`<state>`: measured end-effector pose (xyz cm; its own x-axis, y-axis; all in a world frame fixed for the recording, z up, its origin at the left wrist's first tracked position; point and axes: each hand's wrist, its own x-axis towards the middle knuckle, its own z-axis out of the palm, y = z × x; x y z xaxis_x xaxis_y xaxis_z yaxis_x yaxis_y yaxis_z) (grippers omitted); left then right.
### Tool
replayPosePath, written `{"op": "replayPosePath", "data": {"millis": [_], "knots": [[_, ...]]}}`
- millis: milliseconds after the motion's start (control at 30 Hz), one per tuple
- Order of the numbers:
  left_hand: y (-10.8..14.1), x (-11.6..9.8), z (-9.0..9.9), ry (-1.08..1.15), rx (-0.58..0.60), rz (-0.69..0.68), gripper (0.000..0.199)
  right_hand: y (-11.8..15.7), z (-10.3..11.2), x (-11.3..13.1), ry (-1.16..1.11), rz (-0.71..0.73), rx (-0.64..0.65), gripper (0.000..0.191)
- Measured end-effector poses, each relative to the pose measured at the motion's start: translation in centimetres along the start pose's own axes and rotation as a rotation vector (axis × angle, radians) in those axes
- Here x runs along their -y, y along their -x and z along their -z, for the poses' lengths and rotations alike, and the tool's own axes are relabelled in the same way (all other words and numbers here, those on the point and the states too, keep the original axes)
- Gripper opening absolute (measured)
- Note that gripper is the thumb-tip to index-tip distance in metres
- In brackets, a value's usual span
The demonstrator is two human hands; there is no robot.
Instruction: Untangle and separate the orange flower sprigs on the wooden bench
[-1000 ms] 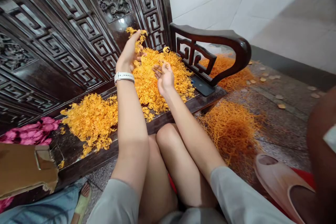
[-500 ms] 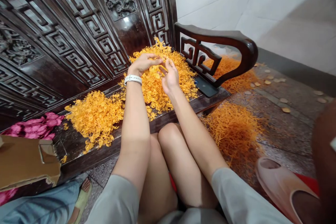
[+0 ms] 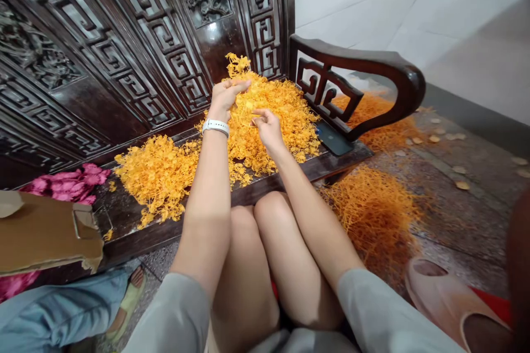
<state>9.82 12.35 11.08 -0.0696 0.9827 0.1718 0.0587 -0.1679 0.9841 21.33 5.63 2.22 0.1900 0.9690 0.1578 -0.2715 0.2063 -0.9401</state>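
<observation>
My left hand (image 3: 224, 98), with a white watch (image 3: 216, 127) on its wrist, is closed over the large heap of yellow artificial-looking flowers (image 3: 285, 105). A sprig of yellow flowers (image 3: 238, 64) rises just beyond its fingers and appears held there; the fingers partly hide its stem. To the right and nearer to me, my right hand (image 3: 269, 128) has thumb and fingers drawn together over the same heap. Whatever lies between those fingertips is too small to make out. The two hands are apart.
The dark carved bench (image 3: 265, 182) also bears a second yellow heap (image 3: 159, 176), magenta flowers (image 3: 68, 185) and a phone (image 3: 334, 139). A cardboard box (image 3: 45, 234) stands left. Orange stringy stems (image 3: 372, 215) cover the floor right of my knees. Another person's jeans (image 3: 70, 309) show lower left.
My hands were close together over the heap and have drawn apart, the right one coming back toward me. The yellow sprig shifted left with my left hand. The view swung slightly left.
</observation>
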Motion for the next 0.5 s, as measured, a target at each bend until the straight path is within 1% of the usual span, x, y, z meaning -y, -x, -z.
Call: {"op": "replayPosePath", "data": {"millis": [100, 200, 233, 267, 300, 367, 433, 500], "knots": [[1.5, 0.1, 0.9, 0.008, -0.107, 0.011, 0.023, 0.6, -0.4, 0.4, -0.025, 0.031, 0.027, 0.017], [3.3, 0.6, 1.3, 0.041, -0.223, 0.027, 0.027, 1.1, -0.6, 0.8, 0.01, 0.078, 0.083, 0.042], [4.0, 0.8, 1.4, 0.046, -0.237, 0.036, 0.028, 1.2, -0.7, 0.8, 0.062, 0.1, 0.096, 0.049], [4.7, 1.1, 1.4, 0.042, -0.226, 0.05, 0.028, 1.2, -0.6, 0.7, 0.119, 0.126, 0.105, 0.052], [5.5, 1.5, 1.4, 0.039, -0.206, 0.07, 0.028, 1.1, -0.6, 0.5, 0.169, 0.151, 0.119, 0.053], [6.9, 2.3, 1.6, 0.058, -0.182, 0.125, 0.026, 0.9, -0.6, -0.1, 0.216, 0.18, 0.157, 0.047], [8.0, 3.0, 1.9, 0.108, -0.188, 0.159, 0.024, 0.6, -0.6, -0.8, 0.18, 0.174, 0.185, 0.042], [8.5, 3.6, 2.3, 0.156, -0.183, 0.147, 0.024, 0.4, -0.6, -1.4, 0.134, 0.153, 0.173, 0.036]]}}
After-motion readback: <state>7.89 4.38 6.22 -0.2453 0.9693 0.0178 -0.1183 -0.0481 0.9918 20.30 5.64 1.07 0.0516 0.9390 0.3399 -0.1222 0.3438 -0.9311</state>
